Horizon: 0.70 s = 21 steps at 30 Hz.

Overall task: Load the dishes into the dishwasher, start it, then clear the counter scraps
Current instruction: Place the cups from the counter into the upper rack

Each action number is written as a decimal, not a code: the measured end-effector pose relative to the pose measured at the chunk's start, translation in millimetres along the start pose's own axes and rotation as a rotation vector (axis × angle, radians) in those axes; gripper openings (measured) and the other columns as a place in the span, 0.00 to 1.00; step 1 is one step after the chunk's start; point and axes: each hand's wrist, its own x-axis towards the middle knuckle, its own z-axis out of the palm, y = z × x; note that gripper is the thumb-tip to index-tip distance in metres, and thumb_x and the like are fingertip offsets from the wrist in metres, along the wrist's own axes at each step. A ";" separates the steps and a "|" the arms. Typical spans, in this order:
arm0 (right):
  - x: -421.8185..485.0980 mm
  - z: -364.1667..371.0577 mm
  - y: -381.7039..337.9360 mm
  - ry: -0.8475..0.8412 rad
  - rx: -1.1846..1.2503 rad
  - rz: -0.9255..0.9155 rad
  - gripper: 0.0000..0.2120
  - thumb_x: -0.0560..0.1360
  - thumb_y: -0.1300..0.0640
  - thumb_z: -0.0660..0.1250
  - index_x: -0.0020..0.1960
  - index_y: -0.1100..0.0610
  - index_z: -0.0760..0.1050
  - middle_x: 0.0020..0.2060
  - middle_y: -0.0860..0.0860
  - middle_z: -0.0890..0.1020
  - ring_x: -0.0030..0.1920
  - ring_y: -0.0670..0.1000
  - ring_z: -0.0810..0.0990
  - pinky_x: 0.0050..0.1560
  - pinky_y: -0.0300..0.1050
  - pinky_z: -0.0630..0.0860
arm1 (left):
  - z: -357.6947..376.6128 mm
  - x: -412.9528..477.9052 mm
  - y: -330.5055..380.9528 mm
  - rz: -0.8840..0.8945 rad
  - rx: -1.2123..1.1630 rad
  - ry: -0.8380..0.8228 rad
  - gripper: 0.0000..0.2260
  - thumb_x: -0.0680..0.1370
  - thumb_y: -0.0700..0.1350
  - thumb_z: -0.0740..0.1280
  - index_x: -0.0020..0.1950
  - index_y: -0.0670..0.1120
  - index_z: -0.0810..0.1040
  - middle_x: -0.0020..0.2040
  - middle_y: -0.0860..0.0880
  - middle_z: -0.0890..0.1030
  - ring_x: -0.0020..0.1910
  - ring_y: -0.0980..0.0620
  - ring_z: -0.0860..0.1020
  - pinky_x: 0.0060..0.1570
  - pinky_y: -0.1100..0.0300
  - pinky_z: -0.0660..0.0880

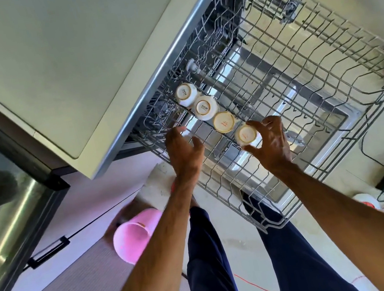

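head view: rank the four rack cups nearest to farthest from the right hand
1. gripped cup, in the right hand
2. red-marked cup, next along
3. nearer SISTA cup, third
4. farther SISTA cup, far end

both arms stretched forward, left grip (183, 148) fingers spread, right grip (272, 141) curled round cup (246, 134)

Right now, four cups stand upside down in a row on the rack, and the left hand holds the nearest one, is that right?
Not quite. The head view shows the right hand curled round the nearest cup; the left hand is open over the rack and holds nothing. The rest stands: four cups upside down in a row.
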 end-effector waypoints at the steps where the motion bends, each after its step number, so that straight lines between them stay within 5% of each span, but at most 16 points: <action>1: -0.2 -1.2 1.4 -0.003 -0.012 -0.014 0.34 0.63 0.54 0.83 0.66 0.53 0.76 0.60 0.60 0.70 0.61 0.58 0.71 0.53 0.52 0.79 | -1.5 -3.5 -1.7 0.011 -0.013 -0.006 0.17 0.72 0.46 0.68 0.58 0.41 0.76 0.56 0.44 0.78 0.55 0.51 0.73 0.51 0.55 0.73; 12: -27.1 -14.5 -24.7 0.005 0.030 -0.011 0.36 0.68 0.55 0.81 0.72 0.59 0.70 0.66 0.63 0.70 0.66 0.60 0.70 0.63 0.58 0.74 | -20.4 -15.3 5.8 0.173 0.021 -0.120 0.15 0.72 0.46 0.67 0.57 0.45 0.74 0.56 0.46 0.77 0.57 0.48 0.74 0.54 0.51 0.76; 19: -70.6 -45.4 -114.6 0.100 0.140 0.009 0.24 0.70 0.61 0.77 0.63 0.62 0.73 0.62 0.60 0.73 0.62 0.57 0.74 0.60 0.60 0.78 | -95.4 -48.5 29.5 0.332 -0.128 -0.259 0.22 0.80 0.62 0.59 0.58 0.44 0.76 0.53 0.49 0.79 0.53 0.54 0.78 0.50 0.53 0.79; 21: -77.2 -60.8 -152.9 0.177 0.201 -0.039 0.19 0.72 0.64 0.74 0.61 0.61 0.75 0.58 0.57 0.76 0.56 0.53 0.77 0.53 0.58 0.80 | -137.5 -58.4 47.7 0.383 -0.182 -0.306 0.17 0.80 0.57 0.62 0.59 0.45 0.77 0.55 0.50 0.80 0.52 0.56 0.79 0.48 0.52 0.81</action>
